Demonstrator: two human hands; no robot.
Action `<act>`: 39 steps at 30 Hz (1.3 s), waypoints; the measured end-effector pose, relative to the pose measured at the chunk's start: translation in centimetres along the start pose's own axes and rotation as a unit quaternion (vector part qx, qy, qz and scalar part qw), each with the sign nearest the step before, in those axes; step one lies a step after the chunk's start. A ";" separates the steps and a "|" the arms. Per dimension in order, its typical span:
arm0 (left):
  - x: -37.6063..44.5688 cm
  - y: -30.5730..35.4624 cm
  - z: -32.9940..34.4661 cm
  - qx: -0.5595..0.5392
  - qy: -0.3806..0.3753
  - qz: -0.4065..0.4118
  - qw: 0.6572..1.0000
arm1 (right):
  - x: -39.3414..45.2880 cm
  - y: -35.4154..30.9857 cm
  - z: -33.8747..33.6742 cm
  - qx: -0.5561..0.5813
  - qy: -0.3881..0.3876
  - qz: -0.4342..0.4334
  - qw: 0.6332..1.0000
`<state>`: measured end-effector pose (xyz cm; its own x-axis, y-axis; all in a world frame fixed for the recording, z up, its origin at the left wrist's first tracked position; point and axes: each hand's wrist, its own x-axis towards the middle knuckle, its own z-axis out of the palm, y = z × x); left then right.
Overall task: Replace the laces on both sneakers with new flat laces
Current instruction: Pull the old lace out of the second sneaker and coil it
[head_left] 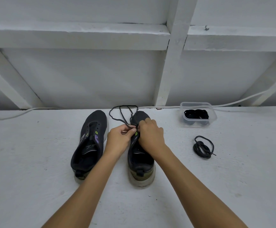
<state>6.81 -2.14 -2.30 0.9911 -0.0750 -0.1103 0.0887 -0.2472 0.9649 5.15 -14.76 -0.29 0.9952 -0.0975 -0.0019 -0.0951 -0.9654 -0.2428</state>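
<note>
Two black sneakers stand side by side on the white surface, toes pointing away from me. The left sneaker (90,142) has bare eyelets and no lace. Over the right sneaker (140,163), my left hand (120,139) and my right hand (150,134) both pinch a thin black lace (122,114) at the eyelets. The lace's loose loops trail past the toe toward the wall. A coiled black lace (202,147) lies to the right of the shoes.
A clear plastic tub (198,115) holding rolled black laces stands at the back right. A white cable (232,102) runs along the foot of the white framed wall behind the shoes.
</note>
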 end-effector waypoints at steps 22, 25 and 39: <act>0.7 -0.1 -0.3 0.071 0.006 -0.032 0.997 | -0.1 1.5 1.2 0.205 0.035 -0.030 0.978; 0.6 -0.2 -0.3 0.049 0.007 -0.041 0.998 | -0.2 1.8 1.3 0.246 0.026 -0.030 0.968; 1.0 0.2 -0.2 0.003 -0.033 -0.048 0.998 | -0.3 2.6 1.2 0.312 0.038 -0.004 0.949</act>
<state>7.83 -2.06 -2.18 0.9694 -0.1149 -0.2171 0.1812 -0.2624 0.9478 4.64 -17.01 -2.06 0.9893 -0.1300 0.0663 -0.0320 -0.6368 -0.7704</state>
